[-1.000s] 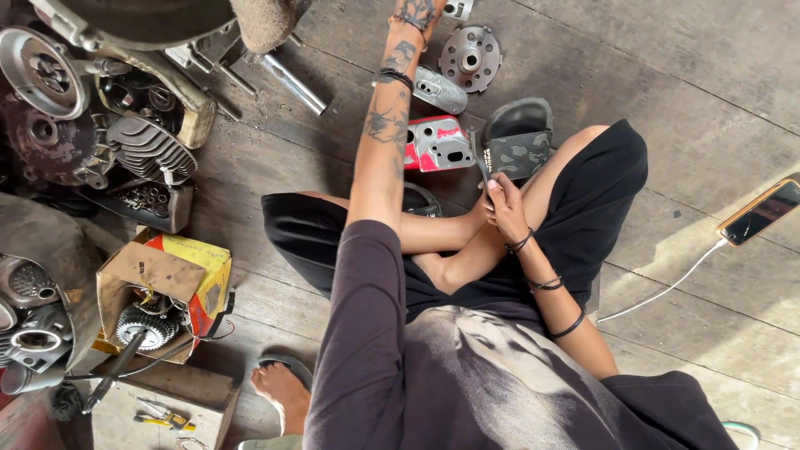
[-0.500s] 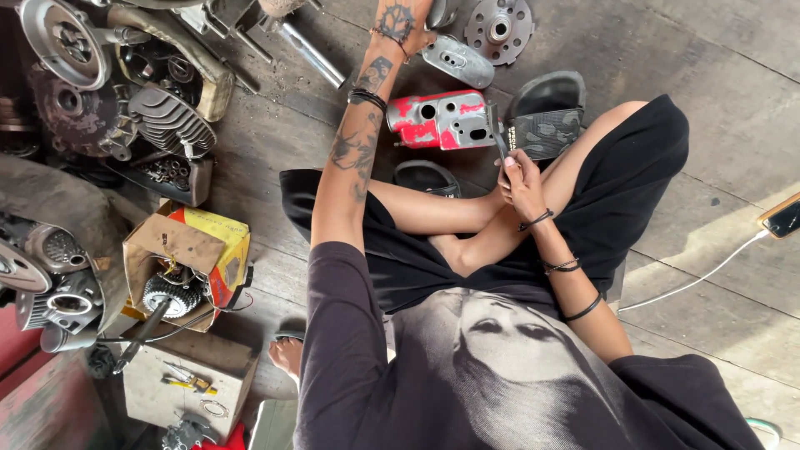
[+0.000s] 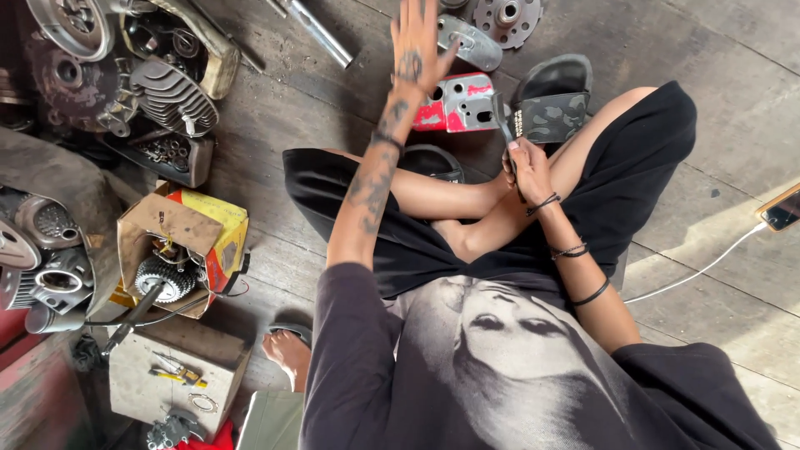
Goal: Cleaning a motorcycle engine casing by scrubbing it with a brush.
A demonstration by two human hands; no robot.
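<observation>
Sitting cross-legged on the wooden floor (image 3: pixel 275 125) here, and going left to right it's a proper mess: far left there's a heap of engine parts, with a finned cylinder (image 3: pixel 171 92) on top and a flywheel-looking disc (image 3: pixel 62 25) up in the corner. Below that sits a torn yellow cardboard box (image 3: pixel 179 237) with a toothed gear (image 3: pixel 162 279) and some wires inside, and under it a grubby block (image 3: pixel 179 371) with a couple of small tools lying on it. A bare foot (image 3: pixel 287 354) pokes out beside that block. A shiny metal tube (image 3: pixel 321 33) lies on the boards near the top. My left hand (image 3: pixel 417 46) is stretched out in front of me, fingers spread wide and holding nothing, hovering just above the red and silver metal housing (image 3: pixel 454 104) that sits on the floor in front of my shins. Just past my fingertips is a curved silver cover (image 3: pixel 471 42), and next to it a round drilled hub (image 3: pixel 508 17). A dark sandal (image 3: pixel 554 104) lies just right of the housing. My right hand (image 3: pixel 527 167) is closed round a thin dark tool (image 3: pixel 502 121), can't really tell what kind, with its tip pointing up beside the housing's right end. Far right, a phone (image 3: pixel 783 208) lies at the edge with a white cable (image 3: pixel 700 271) trailing back toward me.
</observation>
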